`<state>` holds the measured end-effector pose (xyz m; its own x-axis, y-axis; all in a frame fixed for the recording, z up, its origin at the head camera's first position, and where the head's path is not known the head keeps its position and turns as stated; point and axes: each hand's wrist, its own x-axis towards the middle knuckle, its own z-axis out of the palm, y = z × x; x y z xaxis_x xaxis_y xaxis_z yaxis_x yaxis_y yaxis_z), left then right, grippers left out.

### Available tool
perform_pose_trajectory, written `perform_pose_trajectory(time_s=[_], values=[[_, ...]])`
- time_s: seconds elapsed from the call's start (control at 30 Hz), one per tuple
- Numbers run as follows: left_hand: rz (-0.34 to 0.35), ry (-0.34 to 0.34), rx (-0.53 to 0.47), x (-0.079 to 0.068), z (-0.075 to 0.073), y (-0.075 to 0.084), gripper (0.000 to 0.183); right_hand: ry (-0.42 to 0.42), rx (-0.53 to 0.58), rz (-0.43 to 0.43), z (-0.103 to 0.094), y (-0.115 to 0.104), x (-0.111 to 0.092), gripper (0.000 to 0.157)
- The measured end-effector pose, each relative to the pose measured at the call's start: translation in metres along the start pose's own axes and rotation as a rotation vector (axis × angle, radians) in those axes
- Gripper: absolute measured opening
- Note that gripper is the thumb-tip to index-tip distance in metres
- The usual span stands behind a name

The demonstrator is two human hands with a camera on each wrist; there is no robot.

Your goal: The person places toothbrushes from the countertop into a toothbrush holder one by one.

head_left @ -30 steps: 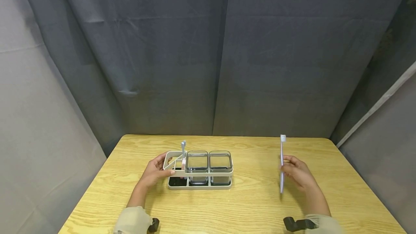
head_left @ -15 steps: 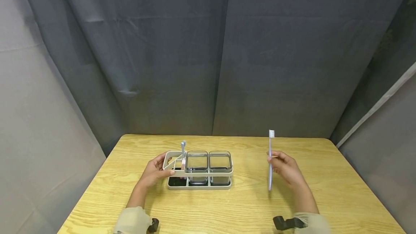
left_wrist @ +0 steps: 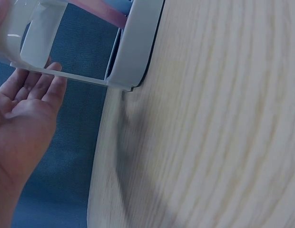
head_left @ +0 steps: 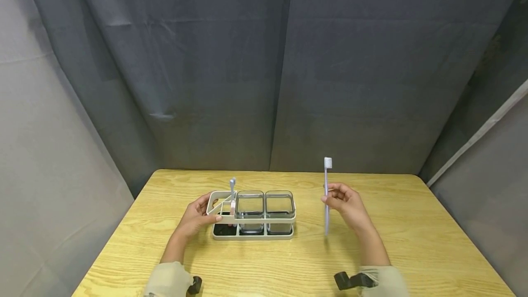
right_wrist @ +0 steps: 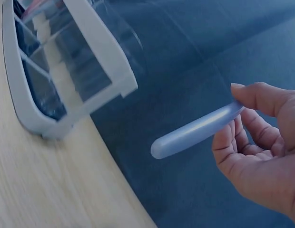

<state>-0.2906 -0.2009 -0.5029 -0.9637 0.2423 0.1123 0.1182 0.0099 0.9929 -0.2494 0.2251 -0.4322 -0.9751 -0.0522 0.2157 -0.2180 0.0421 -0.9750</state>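
Note:
A cream toothbrush holder (head_left: pixel 252 237) stands on the table, carrying two clear square cups (head_left: pixel 250 194) in its middle and right bays. Another toothbrush (head_left: pixel 233 187), bluish at the top and pink lower down, leans upright in a narrow slot at the left. My left hand (head_left: pixel 190 220) grips the holder's left end, thumb on the front rail and fingers around the far side. To the right of the holder, my right hand (head_left: pixel 349 208) pinches a light purple toothbrush (head_left: pixel 326 178) upright above the table, bristles up. Its rounded handle end (right_wrist: pixel 185 137) points at the viewer's left in the right wrist view.
The wooden table (head_left: pixel 264 269) has rounded far corners. Just behind its back edge hangs a dark grey curtain (head_left: pixel 206 81), and lighter cloth panels (head_left: pixel 53 150) flank both sides. A black strap mount (head_left: pixel 354 280) sits on the right wrist.
My right hand has carried the purple toothbrush leftward and slightly up, closer to the holder. The left hand and the holder have stayed in place.

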Motion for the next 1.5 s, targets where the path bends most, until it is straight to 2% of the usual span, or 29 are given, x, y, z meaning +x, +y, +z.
perform_pose_trajectory(time_s=[0.3,0.43,0.67,1.0,1.13,1.27,1.37,1.5], values=[[0.01,-0.004,-0.018,-0.001,0.001,0.001,0.072,0.018,0.058,-0.035,0.025,-0.013,0.004,0.023],[0.019,-0.006,-0.017,-0.002,0.001,0.003,0.073,0.027,0.079,-0.033,0.035,-0.016,0.006,0.027],[0.015,0.0,-0.005,-0.001,0.001,0.003,0.071,-0.028,0.161,-0.099,0.053,-0.021,0.009,0.031],[0.003,-0.009,-0.001,-0.002,0.001,0.005,0.07,-0.066,0.222,-0.145,0.079,-0.025,0.012,0.016],[-0.016,-0.018,-0.014,-0.004,0.003,0.014,0.072,-0.088,0.226,-0.141,0.09,-0.025,0.012,0.013],[-0.031,-0.025,-0.022,-0.008,0.005,0.025,0.073,-0.12,0.249,-0.155,0.099,-0.026,0.013,0.023],[-0.02,-0.019,-0.018,-0.006,0.003,0.017,0.073,-0.127,0.272,-0.166,0.105,-0.027,0.013,0.029],[0.005,-0.008,0.003,-0.002,0.0,0.003,0.071,-0.116,0.3,-0.176,0.113,-0.028,0.014,0.023]])
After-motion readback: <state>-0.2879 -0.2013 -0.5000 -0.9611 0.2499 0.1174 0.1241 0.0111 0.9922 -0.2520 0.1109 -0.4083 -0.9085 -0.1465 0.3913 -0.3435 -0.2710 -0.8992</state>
